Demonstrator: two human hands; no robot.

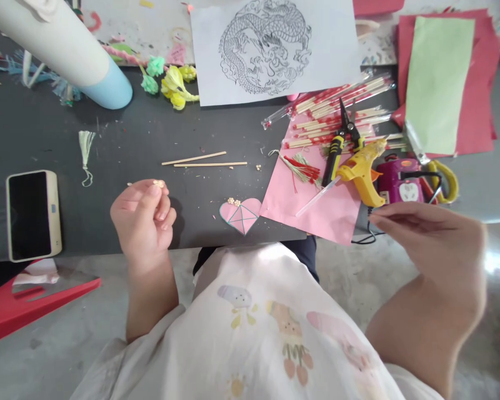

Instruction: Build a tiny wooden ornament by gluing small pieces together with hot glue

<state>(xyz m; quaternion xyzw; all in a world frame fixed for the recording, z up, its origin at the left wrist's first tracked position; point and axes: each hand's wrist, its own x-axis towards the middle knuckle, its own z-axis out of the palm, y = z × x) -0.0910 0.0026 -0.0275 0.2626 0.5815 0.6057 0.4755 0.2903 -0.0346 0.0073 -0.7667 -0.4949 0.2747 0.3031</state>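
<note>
Pink heart (246, 209) on table (129, 144), near its edge: cream clusters (234, 202) at upper left, rest bare, so probably barely started. Left hand (145, 214) pinches another small piece (159, 183); right hand (435, 236) fingertips together by glue gun (363, 172), can't tell if holding anything.

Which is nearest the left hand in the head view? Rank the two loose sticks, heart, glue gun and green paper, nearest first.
From the left hand:
1. Loose sticks: just beyond, rightward.
2. Heart: directly right.
3. Glue gun: farther right.
4. Green paper: far right, toward the back.
</note>
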